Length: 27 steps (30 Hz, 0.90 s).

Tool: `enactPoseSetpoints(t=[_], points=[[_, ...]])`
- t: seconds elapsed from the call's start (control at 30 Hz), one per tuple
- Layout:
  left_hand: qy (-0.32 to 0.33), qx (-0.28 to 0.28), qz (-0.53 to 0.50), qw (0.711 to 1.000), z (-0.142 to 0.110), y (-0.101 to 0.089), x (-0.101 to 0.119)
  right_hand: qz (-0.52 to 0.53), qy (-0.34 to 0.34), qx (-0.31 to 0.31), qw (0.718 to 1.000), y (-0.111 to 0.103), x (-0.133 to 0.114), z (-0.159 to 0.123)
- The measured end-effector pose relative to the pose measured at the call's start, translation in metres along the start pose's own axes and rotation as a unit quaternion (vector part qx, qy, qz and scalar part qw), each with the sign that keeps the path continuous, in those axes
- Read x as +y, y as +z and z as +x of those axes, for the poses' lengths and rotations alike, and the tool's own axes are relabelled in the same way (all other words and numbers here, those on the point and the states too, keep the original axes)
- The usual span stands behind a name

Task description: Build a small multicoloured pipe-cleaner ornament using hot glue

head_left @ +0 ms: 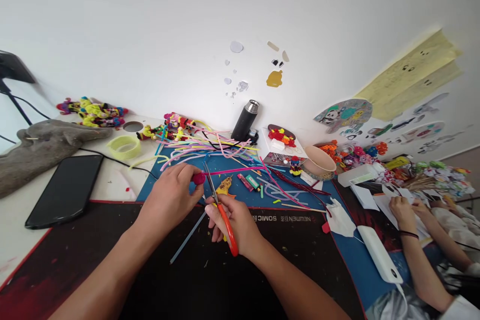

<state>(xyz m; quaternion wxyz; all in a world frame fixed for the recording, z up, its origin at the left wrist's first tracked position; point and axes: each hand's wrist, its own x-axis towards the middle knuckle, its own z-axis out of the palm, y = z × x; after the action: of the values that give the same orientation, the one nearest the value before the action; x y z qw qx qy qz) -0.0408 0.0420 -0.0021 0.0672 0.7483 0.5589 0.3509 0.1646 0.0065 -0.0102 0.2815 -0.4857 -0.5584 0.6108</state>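
Note:
My left hand (170, 197) pinches a small magenta coil (199, 178) that looks like wound pipe cleaner. A straight magenta strand (234, 172) runs from it to the right. In my right hand (236, 222) are scissors (226, 225) with orange handles, their blades pointing up and away beside the coil, where the strand passes. Whether the blades touch the strand, I cannot tell. Just beyond my right fingers lies a yellow-and-orange tool (225, 186), partly hidden. A grey-blue stick (187, 238) rests on the dark mat between my forearms.
Many coloured pipe cleaners (210, 147) are heaped at the back, near a black flask (245, 121). Lighters (247, 182) lie right of my hands. A phone (64, 191) and tape roll (124, 147) are left. At far right, another person's hands (407, 212) work near a white power bank (379, 254).

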Motion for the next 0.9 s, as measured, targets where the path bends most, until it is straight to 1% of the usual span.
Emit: enactPoseSetpoints(t=[0.23,0.43,0.7,0.9], points=[[-0.002,-0.027,-0.002,1.000,0.0000,-0.0012,0.0053,-0.011,-0.001,0.014,1.000,0.0020,-0.0019,0.0017],[-0.017,-0.030,0.001,0.999,-0.0009,0.0005,0.0030,-0.005,0.003,0.022,1.000,0.0023,-0.0020,0.0022],[-0.014,-0.052,-0.002,0.999,0.0002,-0.0019,0.0043,-0.002,0.008,0.029,1.000,0.0024,-0.0016,0.0024],[-0.019,-0.051,-0.003,0.999,0.0000,-0.0009,0.0036,-0.001,0.005,0.023,1.000,0.0013,-0.0008,0.0025]])
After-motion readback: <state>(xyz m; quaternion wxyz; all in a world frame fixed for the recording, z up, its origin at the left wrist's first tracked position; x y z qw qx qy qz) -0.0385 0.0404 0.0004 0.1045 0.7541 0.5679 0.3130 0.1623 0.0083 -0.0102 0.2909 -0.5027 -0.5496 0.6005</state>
